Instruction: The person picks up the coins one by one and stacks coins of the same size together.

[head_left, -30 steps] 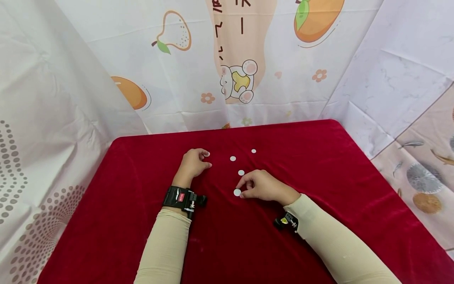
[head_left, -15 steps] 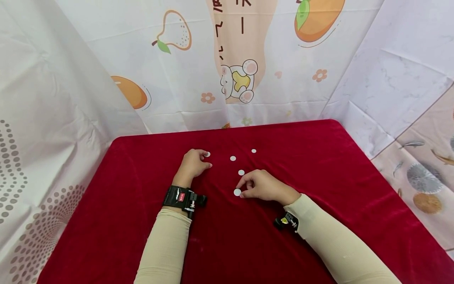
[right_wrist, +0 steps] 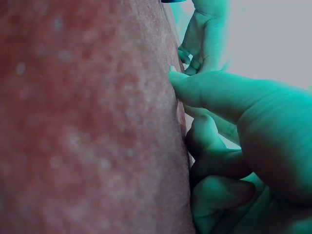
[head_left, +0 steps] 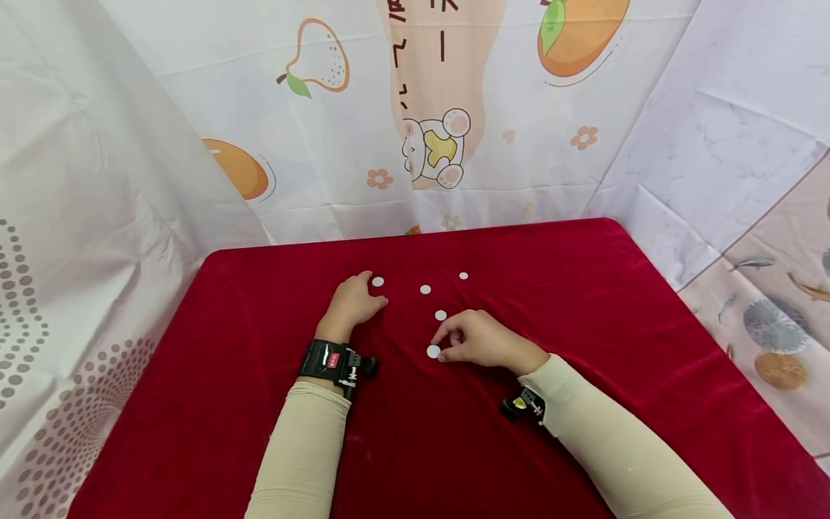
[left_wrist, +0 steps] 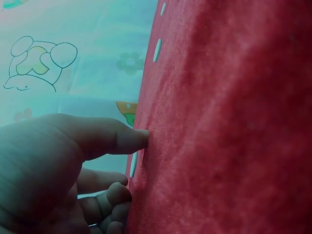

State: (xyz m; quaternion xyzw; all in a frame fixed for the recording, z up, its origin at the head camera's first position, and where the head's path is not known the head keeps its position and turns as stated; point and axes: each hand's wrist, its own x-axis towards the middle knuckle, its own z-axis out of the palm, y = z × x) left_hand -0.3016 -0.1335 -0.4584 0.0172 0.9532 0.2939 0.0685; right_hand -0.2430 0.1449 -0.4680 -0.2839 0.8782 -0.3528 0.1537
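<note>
Several small white discs lie flat on the red cloth. My left hand [head_left: 353, 300] rests near the far-left disc [head_left: 378, 282], with its forefinger just left of the disc and the thumb nearer to me, both apart from it. In the left wrist view the thumb [left_wrist: 112, 136] touches the cloth and partly hides a disc [left_wrist: 133, 165] behind it. My right hand [head_left: 480, 340] pinches the nearest disc [head_left: 434, 352] at its edges between forefinger and thumb, the other fingers curled. In the right wrist view my right hand [right_wrist: 253, 131] hides that disc.
Further discs lie up the middle: one [head_left: 441, 316] just beyond my right forefinger, another [head_left: 425, 290] farther back and a third [head_left: 463, 276] to the right. The red cloth [head_left: 415, 447] covers the table up to a printed curtain [head_left: 363, 144] behind.
My left forefinger has lifted off the far-left disc and moved a little left, so the whole disc shows. The right hand and the other discs have stayed put.
</note>
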